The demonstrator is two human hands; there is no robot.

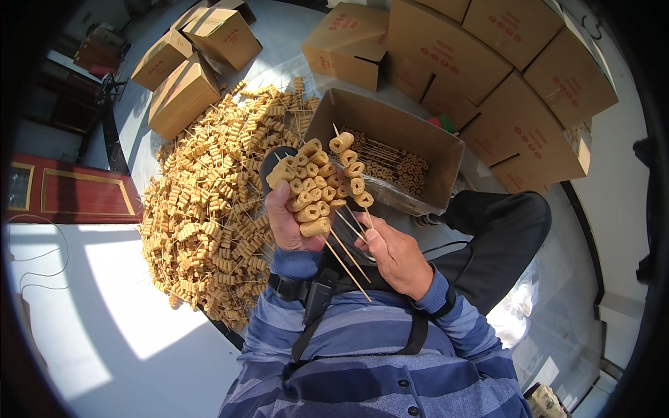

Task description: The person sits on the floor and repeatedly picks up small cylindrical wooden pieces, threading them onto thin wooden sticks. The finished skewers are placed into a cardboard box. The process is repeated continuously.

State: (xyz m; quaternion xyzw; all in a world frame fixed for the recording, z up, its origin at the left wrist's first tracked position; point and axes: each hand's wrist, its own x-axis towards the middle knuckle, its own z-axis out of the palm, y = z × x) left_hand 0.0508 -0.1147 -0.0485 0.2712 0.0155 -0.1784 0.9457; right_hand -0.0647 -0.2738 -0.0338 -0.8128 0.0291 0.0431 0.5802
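Two bare hands before a seated person's striped torso. The left hand (282, 216) is closed around a bundle of skewers (313, 184), yellow-brown hollow rings threaded on thin sticks; its thumb shows at the near side, while most of its fingers are hidden behind the rings, so the skewers cannot be counted. Bare sticks project from the bundle toward the torso. The right hand (401, 258) pinches, between thumb and fingers, the stick of a single skewer (355, 171), held upright just beside the bundle; its fingertips are partly masked, and whether they also touch the neighbouring sticks cannot be told.

Beyond the hands stands an open carton (446, 167). Further skewers (411, 174) lie inside, dense toward its right wall; its near left corner is covered by the bundle, and clear plastic (397, 198) hangs along its near edge. On the floor to the left rises a large heap of skewers (209, 216), its right flank partly concealed by the left hand and arm. Closed cartons (226, 35) border the heap's far edge; stacked cartons (446, 59) rise behind the open one, cut off above. A red-and-green object (444, 124) between them is too obscured to identify.
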